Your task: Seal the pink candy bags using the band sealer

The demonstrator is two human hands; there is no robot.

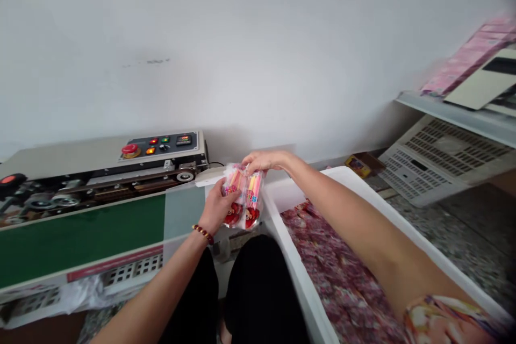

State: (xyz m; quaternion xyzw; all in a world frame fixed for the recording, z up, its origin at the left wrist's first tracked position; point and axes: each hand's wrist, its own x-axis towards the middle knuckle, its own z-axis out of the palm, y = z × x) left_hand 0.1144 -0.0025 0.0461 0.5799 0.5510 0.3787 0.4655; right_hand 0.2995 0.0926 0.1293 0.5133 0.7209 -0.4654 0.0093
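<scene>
The left hand (214,205) and the right hand (262,160) are both clamped on a pair of clear printed packets (252,199). The left hand grips the left edge, thumb laid across the front face; its other fingers are mostly hidden. The right hand pinches the upper edge from above. The packets stand side by side, with yellow and pink sticks visible inside and red figures printed near the lower end. Whether the two packets are joined cannot be told.

Position of the packets: in front of the person's knees (260,285), between the conveyor and the white box — raised in the hands. A beaded bracelet (202,234) encircles the left wrist.

Left side: a machine (72,158) runs along the wall, with a green conveyor belt (100,228) in front of it. The control panel (169,145) carries a red mushroom button (130,149), lit switches and a lit red display (184,138).

Right side: the white box (281,231) holds a mass of pink-red printed wrappers (326,269), directly below the right forearm. Beyond it — a white slotted crate (433,172), under a shelf (455,113).
</scene>
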